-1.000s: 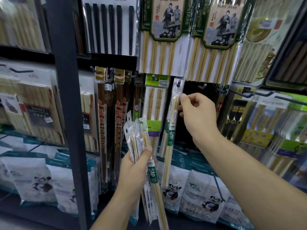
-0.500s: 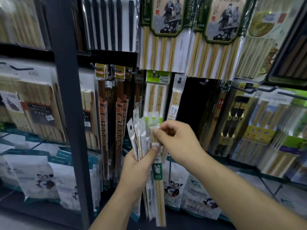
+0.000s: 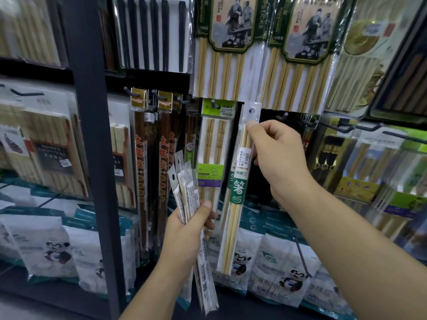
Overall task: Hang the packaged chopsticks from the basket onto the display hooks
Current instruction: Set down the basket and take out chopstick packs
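In the head view, the right hand [image 3: 277, 158] pinches one chopstick packet [image 3: 235, 197] near its top and holds it upright. A display hook [image 3: 283, 116] juts out just above that hand. The left hand [image 3: 191, 232], lower and leftward, grips a fanned bundle of packets [image 3: 184, 181].
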Available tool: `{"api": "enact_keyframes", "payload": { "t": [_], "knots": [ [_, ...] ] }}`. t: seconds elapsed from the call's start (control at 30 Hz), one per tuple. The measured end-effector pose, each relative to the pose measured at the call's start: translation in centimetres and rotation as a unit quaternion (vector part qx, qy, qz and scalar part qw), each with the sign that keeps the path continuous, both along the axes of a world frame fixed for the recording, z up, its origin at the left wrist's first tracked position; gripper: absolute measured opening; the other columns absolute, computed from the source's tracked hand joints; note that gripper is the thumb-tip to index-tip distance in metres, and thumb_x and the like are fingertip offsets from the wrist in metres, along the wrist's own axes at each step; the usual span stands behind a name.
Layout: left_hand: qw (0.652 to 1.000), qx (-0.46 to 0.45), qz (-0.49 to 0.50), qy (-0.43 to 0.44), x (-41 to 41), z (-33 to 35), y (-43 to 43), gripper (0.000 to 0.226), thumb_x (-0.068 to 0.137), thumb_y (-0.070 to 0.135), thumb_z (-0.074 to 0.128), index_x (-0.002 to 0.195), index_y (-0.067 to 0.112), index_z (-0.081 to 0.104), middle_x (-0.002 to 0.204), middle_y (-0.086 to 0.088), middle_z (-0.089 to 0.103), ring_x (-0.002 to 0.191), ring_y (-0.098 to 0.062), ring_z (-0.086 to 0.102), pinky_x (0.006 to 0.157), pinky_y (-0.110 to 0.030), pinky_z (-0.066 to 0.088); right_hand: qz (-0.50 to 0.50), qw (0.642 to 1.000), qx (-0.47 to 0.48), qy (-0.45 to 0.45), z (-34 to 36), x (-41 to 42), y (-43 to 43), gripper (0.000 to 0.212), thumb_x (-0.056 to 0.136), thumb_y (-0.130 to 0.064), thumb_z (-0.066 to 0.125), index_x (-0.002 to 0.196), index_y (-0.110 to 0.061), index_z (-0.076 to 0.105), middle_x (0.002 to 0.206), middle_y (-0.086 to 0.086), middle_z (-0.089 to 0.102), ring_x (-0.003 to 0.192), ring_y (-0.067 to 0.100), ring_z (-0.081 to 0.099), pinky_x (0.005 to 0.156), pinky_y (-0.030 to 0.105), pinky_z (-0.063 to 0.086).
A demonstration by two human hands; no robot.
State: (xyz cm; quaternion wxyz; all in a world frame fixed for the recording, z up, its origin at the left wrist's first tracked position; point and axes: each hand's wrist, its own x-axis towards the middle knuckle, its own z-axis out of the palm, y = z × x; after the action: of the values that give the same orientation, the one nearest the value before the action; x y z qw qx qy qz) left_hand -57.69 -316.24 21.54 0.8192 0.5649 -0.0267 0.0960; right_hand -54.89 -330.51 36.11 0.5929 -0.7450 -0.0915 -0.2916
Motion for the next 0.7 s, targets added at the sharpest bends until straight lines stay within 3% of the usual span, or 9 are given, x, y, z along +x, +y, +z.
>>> {"api": "enact_keyframes", "payload": {
  "t": [0.23,0.37,0.47,0.6,0.7],
  "knots": [
    [1.0,0.016,0.003,-0.013,0.1,-0.2,0.0,0.031,0.1,0.029,0.066,0.069,0.029,0.073,0.079,-0.008,0.072,0.07,-0.017,0.065,0.065,-0.036,0.047,0.002,1.0,0.022,0.012,0.3,0.4,0.2,0.034,0.1,-0.028,0.064,0.08,-0.001,0.064,0.056,-0.005,0.05,0.049,0.006,0.045,0.048,0.016,0.042],
    [1.0,0.004,-0.002,-0.016,0.2,-0.3,-0.1,0.031,0.1,0.025,0.065,0.07,0.031,0.073,0.077,-0.005,0.072,0.068,-0.015,0.064,0.059,-0.029,0.049,-0.002,1.0,0.02,0.003,0.3,0.8,0.3,0.038,0.098,-0.031,0.065,0.08,0.002,0.061,0.059,0.001,0.049,0.051,0.01,0.043,0.048,0.018,0.041],
    [1.0,0.001,-0.008,-0.019,0.2,-0.3,0.0,0.03,0.1,0.022,0.065,0.072,0.03,0.074,0.077,-0.006,0.072,0.068,-0.016,0.064,0.059,-0.028,0.049,-0.027,1.0,0.001,0.007,-0.1,1.3,0.1,0.037,0.098,-0.032,0.065,0.073,-0.005,0.059,0.054,-0.006,0.043,0.05,0.008,0.039,0.048,0.015,0.041],
    [0.999,-0.022,-0.028,-0.024,0.2,-0.3,0.1,0.01,0.099,0.02,0.065,0.097,0.016,0.074,0.079,-0.011,0.073,0.065,-0.018,0.064,0.055,-0.021,0.05,-0.062,0.997,-0.036,0.021,-1.3,1.6,-0.5,0.04,0.097,-0.038,0.066,0.069,-0.01,0.059,0.054,-0.011,0.047,0.05,0.003,0.043,0.053,0.013,0.043],
    [0.999,-0.014,-0.033,-0.036,0.3,-0.4,0.1,0.013,0.1,0.019,0.064,0.107,0.01,0.068,0.082,-0.014,0.076,0.064,-0.019,0.066,0.055,-0.02,0.051,-0.089,0.995,-0.046,0.024,-2.1,1.4,-0.7,0.034,0.094,-0.044,0.068,0.078,-0.015,0.067,0.063,-0.009,0.058,0.055,-0.002,0.05,0.058,0.018,0.043]
  ]
}}
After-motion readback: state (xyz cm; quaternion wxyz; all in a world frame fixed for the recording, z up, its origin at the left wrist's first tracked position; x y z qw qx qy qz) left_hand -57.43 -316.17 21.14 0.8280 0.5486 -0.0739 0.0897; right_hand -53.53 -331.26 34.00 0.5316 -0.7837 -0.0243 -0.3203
